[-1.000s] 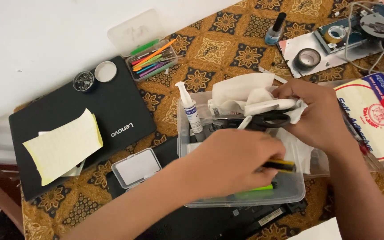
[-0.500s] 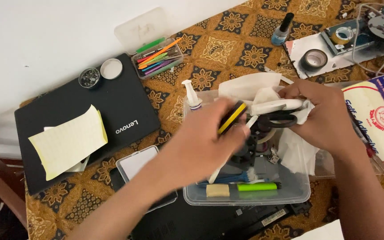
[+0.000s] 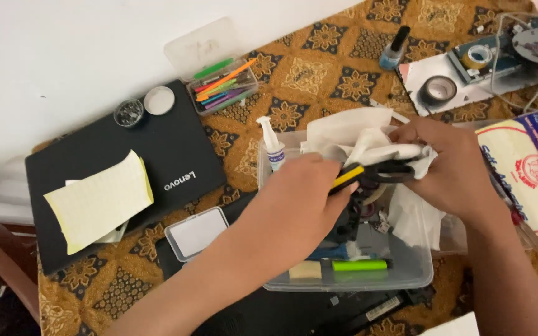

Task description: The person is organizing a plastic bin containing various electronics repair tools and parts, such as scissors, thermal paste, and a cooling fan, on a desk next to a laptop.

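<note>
**Hands at the clear plastic bin**

Pencil-like yellow tool [image 3: 346, 178] sits pinched in the left hand [image 3: 300, 199], whose fingers are closed around it just above the clear plastic bin [image 3: 406, 274]. Touching its tip, the right hand [image 3: 453, 168] is clamped on a pair of black-handled scissors [image 3: 388, 169] together with crumpled white tissue [image 3: 350, 134]. Below the left hand, inside the bin, lie a green marker [image 3: 359, 265] and a beige eraser [image 3: 305, 269]. Just left of the left hand stands a small white glue bottle [image 3: 273, 148]. Further left of that hand rest a black laptop [image 3: 175, 149] and a yellow notepad [image 3: 99, 200]. Beyond the right hand lie rolls of tape [image 3: 438, 89].
</note>
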